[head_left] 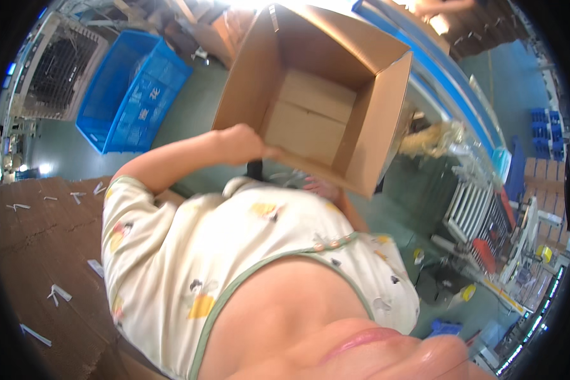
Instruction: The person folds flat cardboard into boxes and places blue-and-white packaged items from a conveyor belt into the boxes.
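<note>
A large brown cardboard box stands tilted in front of me, its top facing me, with nothing visible inside. My left hand is closed on the box's near left edge, its fingers curled around the cardboard. My right hand lies just below the box's near edge, partly hidden by it. Its visible fingers are stretched out and slightly apart, close to the box's outer side. I cannot tell how firmly they touch it.
To the left stand a blue plastic crate and a grey slatted rack. Stacked brown cardboard with white strips on it lies at lower left. A blue rail runs behind the box; a roller conveyor stands at right.
</note>
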Available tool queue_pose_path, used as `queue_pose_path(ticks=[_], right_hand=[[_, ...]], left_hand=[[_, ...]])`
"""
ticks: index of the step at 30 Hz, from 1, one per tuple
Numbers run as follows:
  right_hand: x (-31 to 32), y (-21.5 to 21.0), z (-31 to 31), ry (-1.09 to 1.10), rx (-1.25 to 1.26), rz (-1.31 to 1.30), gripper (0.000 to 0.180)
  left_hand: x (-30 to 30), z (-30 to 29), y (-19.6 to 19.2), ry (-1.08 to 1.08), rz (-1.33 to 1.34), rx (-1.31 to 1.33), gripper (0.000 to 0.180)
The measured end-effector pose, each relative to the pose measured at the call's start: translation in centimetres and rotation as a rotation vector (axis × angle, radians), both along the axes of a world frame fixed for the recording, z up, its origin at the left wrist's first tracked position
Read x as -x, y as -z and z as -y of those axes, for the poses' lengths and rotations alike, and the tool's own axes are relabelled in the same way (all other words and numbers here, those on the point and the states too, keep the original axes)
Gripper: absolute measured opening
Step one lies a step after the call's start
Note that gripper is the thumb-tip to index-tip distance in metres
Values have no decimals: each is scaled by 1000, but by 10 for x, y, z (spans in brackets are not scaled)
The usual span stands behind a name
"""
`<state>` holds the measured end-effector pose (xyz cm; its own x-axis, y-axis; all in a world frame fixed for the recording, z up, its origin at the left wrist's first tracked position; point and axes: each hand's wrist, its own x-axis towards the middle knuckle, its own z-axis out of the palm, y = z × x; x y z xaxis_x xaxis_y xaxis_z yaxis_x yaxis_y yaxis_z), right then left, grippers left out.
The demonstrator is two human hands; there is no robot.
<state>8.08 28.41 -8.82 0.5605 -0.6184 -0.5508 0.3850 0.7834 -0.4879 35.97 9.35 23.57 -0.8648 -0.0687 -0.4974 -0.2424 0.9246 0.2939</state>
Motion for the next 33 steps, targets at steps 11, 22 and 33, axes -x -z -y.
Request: queue_pose_path(ticks=[11, 22, 33], right_hand=[[126, -274, 86, 709, 146, -1053, 58], [85, -291, 100, 384, 435, -1915, 26], [95, -270, 110, 502, 265, -1968, 27]], left_hand=[[34, 10, 1, 31, -8, 54, 38], [37, 134, 18, -1093, -626, 71, 54], [-1, 228, 88, -941, -651, -1121, 36]])
